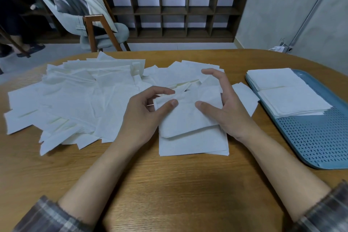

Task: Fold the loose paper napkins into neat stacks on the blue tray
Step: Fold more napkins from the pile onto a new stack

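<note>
So, centre-frame paper napkin [188, 117]: looks featherlight, floppy. Left hand [143, 113] pinches its corner; right hand [226, 103] loose, thumb resting. Hold corners.

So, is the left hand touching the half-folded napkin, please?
Touching. The head view shows the left hand pinching the half-folded napkin at its top edge, thumb pressed on it.

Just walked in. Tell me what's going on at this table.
A person is folding paper napkins. The left hand pinches the top of one napkin while the right hand rests its thumb on it, over a small flat pile on the wooden table. A loose heap waits to the left; two neat stacks already sit on the blue tray.
</note>
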Action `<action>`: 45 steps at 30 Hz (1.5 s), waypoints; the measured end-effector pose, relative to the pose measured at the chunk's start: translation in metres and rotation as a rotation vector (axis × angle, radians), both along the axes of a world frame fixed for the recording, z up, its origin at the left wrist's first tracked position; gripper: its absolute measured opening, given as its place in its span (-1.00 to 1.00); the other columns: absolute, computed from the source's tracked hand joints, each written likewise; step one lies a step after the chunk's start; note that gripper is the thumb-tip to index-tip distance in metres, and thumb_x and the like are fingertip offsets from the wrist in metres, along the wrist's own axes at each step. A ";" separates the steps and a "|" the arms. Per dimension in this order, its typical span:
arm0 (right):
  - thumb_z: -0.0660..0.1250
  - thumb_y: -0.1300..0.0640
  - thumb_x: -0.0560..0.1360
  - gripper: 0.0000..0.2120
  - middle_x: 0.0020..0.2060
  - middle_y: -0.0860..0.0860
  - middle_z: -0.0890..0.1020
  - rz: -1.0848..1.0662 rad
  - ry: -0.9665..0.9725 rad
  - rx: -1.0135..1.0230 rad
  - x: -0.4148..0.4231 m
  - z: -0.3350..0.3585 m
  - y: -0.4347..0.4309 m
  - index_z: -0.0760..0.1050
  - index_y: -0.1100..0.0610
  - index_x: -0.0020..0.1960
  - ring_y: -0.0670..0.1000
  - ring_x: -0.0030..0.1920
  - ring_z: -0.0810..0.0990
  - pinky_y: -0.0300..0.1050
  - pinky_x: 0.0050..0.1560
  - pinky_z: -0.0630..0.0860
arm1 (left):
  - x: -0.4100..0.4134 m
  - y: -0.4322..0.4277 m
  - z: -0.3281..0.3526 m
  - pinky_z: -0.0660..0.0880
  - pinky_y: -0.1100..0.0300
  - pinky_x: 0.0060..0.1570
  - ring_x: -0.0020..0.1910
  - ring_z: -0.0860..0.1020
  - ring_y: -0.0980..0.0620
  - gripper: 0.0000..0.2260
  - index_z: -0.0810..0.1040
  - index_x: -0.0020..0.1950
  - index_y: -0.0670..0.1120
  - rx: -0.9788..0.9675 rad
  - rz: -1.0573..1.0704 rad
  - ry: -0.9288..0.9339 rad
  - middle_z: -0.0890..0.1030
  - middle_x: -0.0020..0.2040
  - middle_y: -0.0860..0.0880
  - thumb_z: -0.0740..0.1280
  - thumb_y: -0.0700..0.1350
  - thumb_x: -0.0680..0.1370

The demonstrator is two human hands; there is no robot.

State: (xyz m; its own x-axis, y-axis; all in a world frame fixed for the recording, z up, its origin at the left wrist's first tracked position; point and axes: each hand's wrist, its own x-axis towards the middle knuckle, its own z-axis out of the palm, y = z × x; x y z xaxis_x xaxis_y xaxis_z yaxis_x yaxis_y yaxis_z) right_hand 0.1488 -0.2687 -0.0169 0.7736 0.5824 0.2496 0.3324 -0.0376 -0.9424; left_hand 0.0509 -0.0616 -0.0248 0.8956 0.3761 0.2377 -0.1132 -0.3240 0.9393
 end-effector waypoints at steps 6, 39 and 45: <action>0.44 0.32 0.59 -0.77 0.13 -0.15 0.75 0.037 -0.006 -0.053 0.005 -0.005 -0.002 0.73 0.07 0.16 -0.18 0.26 0.63 -0.34 0.25 0.47 | 0.000 -0.001 -0.007 0.51 0.05 -0.16 -0.15 0.58 -0.04 -0.85 0.69 0.15 0.18 0.100 0.064 -0.024 0.69 -0.06 -0.07 0.50 -0.01 0.60; 0.25 -0.16 0.60 -0.60 0.16 -0.24 0.72 -0.019 0.054 -0.014 0.009 -0.003 -0.003 0.74 0.06 0.14 -0.35 0.30 0.53 -0.57 0.18 0.31 | -0.014 -0.012 0.005 0.44 0.41 -0.09 -0.14 0.62 0.20 -0.86 0.73 -0.12 -0.02 0.174 -0.149 0.078 0.71 -0.18 0.12 0.44 -0.15 0.62; 0.48 0.03 0.55 -0.80 0.09 -0.15 0.75 0.000 0.003 -0.051 0.007 -0.004 -0.005 0.73 0.06 0.12 -0.18 0.21 0.65 -0.39 0.17 0.45 | -0.010 -0.010 0.001 0.48 0.35 -0.01 0.05 0.66 0.19 -0.89 0.74 0.03 0.00 0.183 -0.089 -0.011 0.73 -0.04 0.19 0.41 -0.11 0.66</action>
